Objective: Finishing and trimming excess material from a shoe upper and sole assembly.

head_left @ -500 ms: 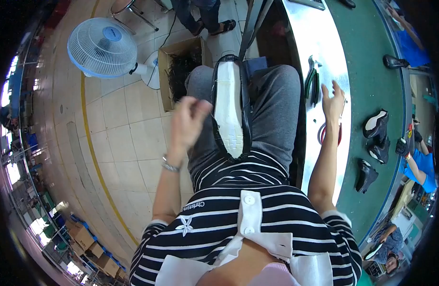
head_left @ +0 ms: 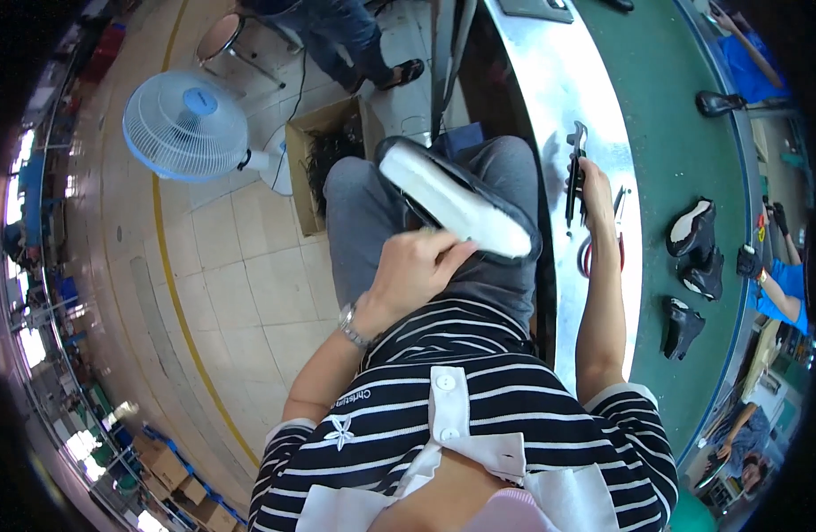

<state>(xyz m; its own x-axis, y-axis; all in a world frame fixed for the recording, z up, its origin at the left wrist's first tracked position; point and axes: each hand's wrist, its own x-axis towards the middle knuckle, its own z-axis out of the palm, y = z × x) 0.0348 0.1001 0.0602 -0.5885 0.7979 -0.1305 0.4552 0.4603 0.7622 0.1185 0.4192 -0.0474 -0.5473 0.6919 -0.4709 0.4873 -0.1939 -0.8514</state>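
The left hand (head_left: 415, 270) is touching the black shoe (head_left: 456, 202); right of that shoe, I'm seeing the right hand (head_left: 597, 193) grasping pliers (head_left: 573, 173).

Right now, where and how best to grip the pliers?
I'd take the pliers by the long dark handles, from the near right: they lie on the bench, handles toward the person, head pointing away, and the right hand is at their right side.
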